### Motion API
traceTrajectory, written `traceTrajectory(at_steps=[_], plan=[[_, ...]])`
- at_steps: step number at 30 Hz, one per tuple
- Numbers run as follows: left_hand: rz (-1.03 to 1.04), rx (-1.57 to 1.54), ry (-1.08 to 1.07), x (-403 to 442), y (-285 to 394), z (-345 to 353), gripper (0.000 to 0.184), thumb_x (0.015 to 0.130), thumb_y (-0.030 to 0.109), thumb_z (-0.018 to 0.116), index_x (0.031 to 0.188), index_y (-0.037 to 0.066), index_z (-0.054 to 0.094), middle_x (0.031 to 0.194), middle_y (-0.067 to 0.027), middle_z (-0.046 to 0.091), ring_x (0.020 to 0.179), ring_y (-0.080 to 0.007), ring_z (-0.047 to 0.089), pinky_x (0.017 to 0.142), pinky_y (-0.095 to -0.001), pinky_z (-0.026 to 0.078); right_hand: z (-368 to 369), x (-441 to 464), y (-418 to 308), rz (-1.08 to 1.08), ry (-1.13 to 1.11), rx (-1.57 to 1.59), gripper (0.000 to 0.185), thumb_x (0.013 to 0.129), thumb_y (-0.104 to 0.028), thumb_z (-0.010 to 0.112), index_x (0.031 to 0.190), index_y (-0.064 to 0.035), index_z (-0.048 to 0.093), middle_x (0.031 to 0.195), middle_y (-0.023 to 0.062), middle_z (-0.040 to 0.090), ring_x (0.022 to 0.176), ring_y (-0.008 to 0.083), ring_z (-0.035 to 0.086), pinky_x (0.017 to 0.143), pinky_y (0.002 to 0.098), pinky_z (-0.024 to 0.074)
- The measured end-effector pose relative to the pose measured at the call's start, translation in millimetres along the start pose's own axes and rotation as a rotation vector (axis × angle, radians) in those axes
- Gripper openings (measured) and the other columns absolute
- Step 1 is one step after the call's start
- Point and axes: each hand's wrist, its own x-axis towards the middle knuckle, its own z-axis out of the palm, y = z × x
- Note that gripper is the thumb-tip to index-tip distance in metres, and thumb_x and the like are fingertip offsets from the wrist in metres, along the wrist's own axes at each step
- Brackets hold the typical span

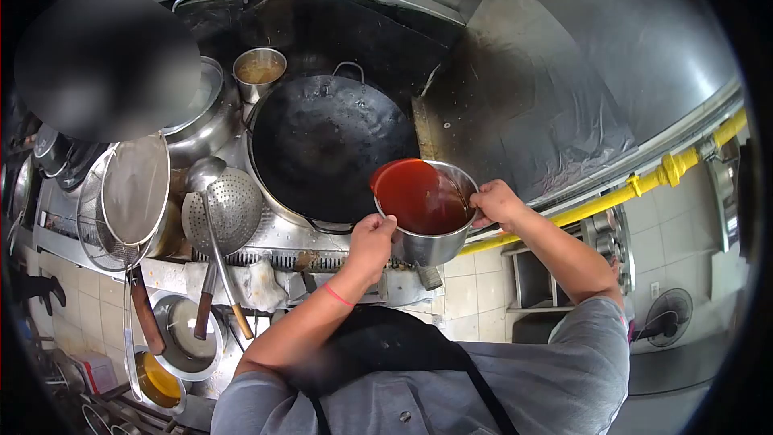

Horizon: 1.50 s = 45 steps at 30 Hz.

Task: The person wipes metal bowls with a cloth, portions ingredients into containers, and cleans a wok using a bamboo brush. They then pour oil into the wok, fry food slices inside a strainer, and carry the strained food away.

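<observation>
A steel pot (435, 250) of red liquid (420, 197) is held between my two hands, over the near right edge of a large black wok (326, 141). My left hand (372, 243) is closed on the pot's near left rim. On the opposite side, the fingers of my right hand (497, 203) grip its right edge. The pot leans toward the wok, and the red liquid reaches its far left lip. Whether any of it is running over, I cannot tell. Dark, wet-looking traces coat the wok's inside.
Left of the wok lie a perforated skimmer (233, 208), a ladle (206, 172) and a mesh strainer (135, 189). Behind stands a small pot (259, 67) of brownish liquid. Bowls (189, 330) sit at lower left. A yellow pipe (580, 208) runs along the right.
</observation>
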Motion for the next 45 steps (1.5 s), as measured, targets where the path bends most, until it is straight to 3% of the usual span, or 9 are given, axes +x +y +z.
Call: traceTrajectory(at_steps=[15,21,25,26,29,31,35,39,45], plan=[[0.063,0.458,-0.406,18.0,7.3,-46.0,0.031,0.091,0.026,0.062,0.108,0.0,0.061,0.098,-0.0084,0.064,0.093,-0.0217,0.061,0.085,-0.0316,0.046,0.8,4.0,-22.7,0.071,0.037,0.104,0.008,0.075,-0.003,0.061,0.07,0.0025,0.059,0.066,0.0065,0.054,0.056,0.0184,0.057,0.045,0.0328,0.0548],[0.767,1.24,0.388,-99.0,133.3,-197.5,0.052,0.081,0.018,0.072,0.127,0.006,0.051,0.132,-0.0188,0.051,0.124,-0.036,0.049,0.101,-0.0412,0.04,-9.0,12.8,-33.3,0.082,0.083,0.053,0.008,0.074,-0.002,0.058,0.068,0.0029,0.057,0.061,0.0046,0.05,0.049,0.0152,0.053,0.041,0.032,0.0549],[0.018,1.436,1.223,-223.8,174.1,-373.8,0.056,0.088,0.025,0.064,0.133,-0.003,0.045,0.124,-0.0238,0.055,0.118,-0.0377,0.052,0.098,-0.0409,0.043,-10.8,13.2,-31.2,0.044,0.1,0.012,0.008,0.074,-0.003,0.058,0.066,0.0005,0.056,0.058,0.0036,0.048,0.045,0.0136,0.049,0.04,0.0323,0.0542],[-0.258,1.978,0.751,-261.2,183.4,-401.6,0.053,0.09,0.033,0.062,0.125,-0.005,0.05,0.108,-0.0236,0.063,0.101,-0.0373,0.063,0.085,-0.043,0.051,-17.9,18.3,-21.6,-0.014,0.057,0.026,0.009,0.074,-0.004,0.059,0.065,-0.0015,0.056,0.058,0.0024,0.046,0.046,0.0132,0.047,0.04,0.0323,0.0535],[-0.453,0.039,0.457,-278.2,175.3,-414.2,0.067,0.09,0.059,0.049,0.115,-0.003,0.056,0.085,-0.0197,0.069,0.072,-0.0373,0.069,0.069,-0.0414,0.056,-16.6,16.0,-28.2,0.057,0.116,0.053,0.01,0.074,-0.003,0.06,0.066,-0.0008,0.056,0.06,0.0032,0.047,0.048,0.0152,0.049,0.041,0.0336,0.0542],[-0.301,-0.173,0.406,-277.2,136.5,-443.5,0.072,0.09,0.062,0.045,0.12,-0.003,0.054,0.092,-0.0208,0.068,0.085,-0.038,0.068,0.077,-0.0417,0.056,-12.9,16.4,-31.3,0.071,0.143,0.061,0.01,0.075,-0.003,0.06,0.066,-0.0003,0.056,0.061,0.0039,0.047,0.049,0.016,0.05,0.041,0.0342,0.0548],[0.12,-0.406,0.309,-218.4,120.3,-374.6,0.062,0.096,0.049,0.043,0.129,-0.003,0.047,0.107,-0.0179,0.061,0.092,-0.0282,0.063,0.086,-0.0376,0.051,-16.8,25.6,-25.6,0.073,0.143,0.033,0.008,0.076,-0.004,0.06,0.071,0.0015,0.057,0.063,0.006,0.05,0.051,0.0188,0.055,0.043,0.0334,0.0563],[0.065,-0.51,0.191,-213.4,114.6,-391.6,0.03,0.095,0.023,0.052,0.116,0.002,0.052,0.085,-0.0029,0.053,0.068,-0.0121,0.05,0.057,-0.0245,0.046,-18.9,25.6,-28.1,0.065,0.138,-0.006,0.008,0.077,-0.004,0.06,0.074,0.0033,0.058,0.066,0.0093,0.054,0.053,0.0216,0.06,0.043,0.032,0.0558],[0.117,0.003,0.596,-227.2,140.7,-368.9,0.02,0.089,0.006,0.056,0.107,-0.002,0.054,0.083,-0.0053,0.056,0.063,-0.0117,0.055,0.053,-0.0243,0.049,-21.0,30.7,-25.1,0.057,0.129,-0.014,0.01,0.078,-0.005,0.06,0.078,0.0043,0.06,0.068,0.0105,0.057,0.052,0.0222,0.061,0.045,0.0335,0.0562]])
